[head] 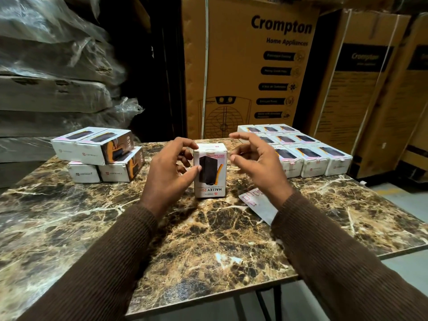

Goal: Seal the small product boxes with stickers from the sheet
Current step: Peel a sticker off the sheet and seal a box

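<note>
One small white box point(210, 170) stands upright on the marbled brown table point(208, 239), between the two hands. Its printed front shows a dark charger and upside-down lettering. A pale strip across its top front edge may be a sticker, though it is too blurred to be sure.

Left hand point(170, 169) grips the box, thumb on the front face and forefinger curled over the top left corner; its other fingers pass behind the box and are mostly hidden. Right hand point(253, 159) hovers just beside the box, apart from it, fingers loosely spread and bent, holding nothing that can be seen. Both wrists wear ribbed brown sleeves point(342, 256).

Under the right wrist lies the sticker sheet point(259, 203), flat glossy white paper with small red-outlined rectangles; the forearm covers much of it.

At the far right of the table, more white boxes lie flat in close rows point(308, 154), touching one another, the nearest partly hidden by the right hand. At the far left, a stack of similar boxes point(99, 156) sits two layers high, with orange and black end panels.

Behind stand tall corrugated cartons point(250, 66) printed Crompton, and on the left, plastic-wrapped bundles point(53, 72) cut off by the picture's edge
</note>
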`<state>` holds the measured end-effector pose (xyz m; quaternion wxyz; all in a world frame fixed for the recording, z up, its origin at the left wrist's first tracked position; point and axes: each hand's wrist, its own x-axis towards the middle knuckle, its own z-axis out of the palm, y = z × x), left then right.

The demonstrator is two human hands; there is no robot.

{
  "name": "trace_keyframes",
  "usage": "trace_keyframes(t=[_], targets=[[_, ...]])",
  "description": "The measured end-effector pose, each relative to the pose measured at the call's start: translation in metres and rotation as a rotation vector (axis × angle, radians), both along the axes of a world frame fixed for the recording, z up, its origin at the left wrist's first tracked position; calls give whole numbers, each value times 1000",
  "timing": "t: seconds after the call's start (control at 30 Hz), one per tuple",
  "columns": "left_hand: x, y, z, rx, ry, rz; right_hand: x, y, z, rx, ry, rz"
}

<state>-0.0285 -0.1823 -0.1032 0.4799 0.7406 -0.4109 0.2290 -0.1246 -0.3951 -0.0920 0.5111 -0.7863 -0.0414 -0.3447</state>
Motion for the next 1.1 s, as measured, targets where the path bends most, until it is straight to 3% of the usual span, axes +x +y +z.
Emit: trace_keyframes(t=[0.13, 0.23, 0.37, 0.53, 0.67, 0.83, 1.1], targets=[[-10, -6, 3, 18, -260, -5, -26, -31, 17, 7, 21, -60], [-23, -16, 3, 81, -397, -62, -47, -60, 16, -127, 149, -89], [-36, -29, -5, 172, -448, -186, -79, -95, 8, -382, 382, -103], [-57, -46, -19, 479, -307, -367, -109, -114, -13, -662, 547, -187], [-72, -58, -30, 737, -236, -414, -118, -108, -22, -784, 532, -135], [-71, -63, -35, 796, -197, -440, -116, -100, -22, -808, 449, -160], [-71, -61, -33, 830, -187, -426, -86, -100, -36, -647, 470, -193]])
